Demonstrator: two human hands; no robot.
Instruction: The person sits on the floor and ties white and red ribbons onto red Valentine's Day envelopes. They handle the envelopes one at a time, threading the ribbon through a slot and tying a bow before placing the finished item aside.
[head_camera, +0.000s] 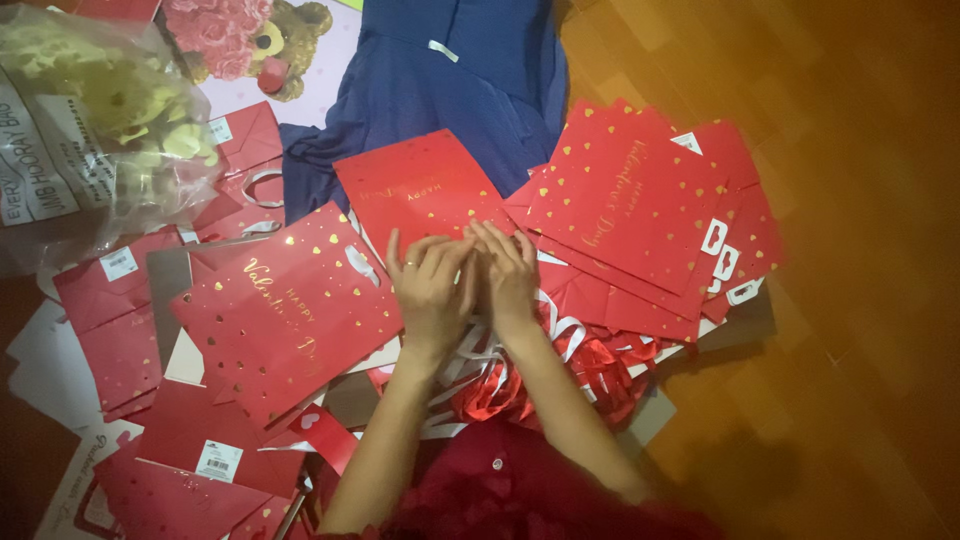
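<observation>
A home floor: warm wooden floorboards (860, 200), a teddy bear (285, 45), blue clothing (440, 90) lying about

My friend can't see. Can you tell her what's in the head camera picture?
Two bare hands, the left hand and right hand, press together on a flat red paper gift bag. More red bags with gold hearts lie around on a wooden floor, near blue cloth.

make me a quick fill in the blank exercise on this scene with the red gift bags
1. The flat red paper gift bags carry small ___ hearts.
2. The left hand and right hand are pressed ___.
3. The folded cloth behind the bags is ___.
4. The floor is made of ___.

Missing words: gold; together; blue; wood
</observation>
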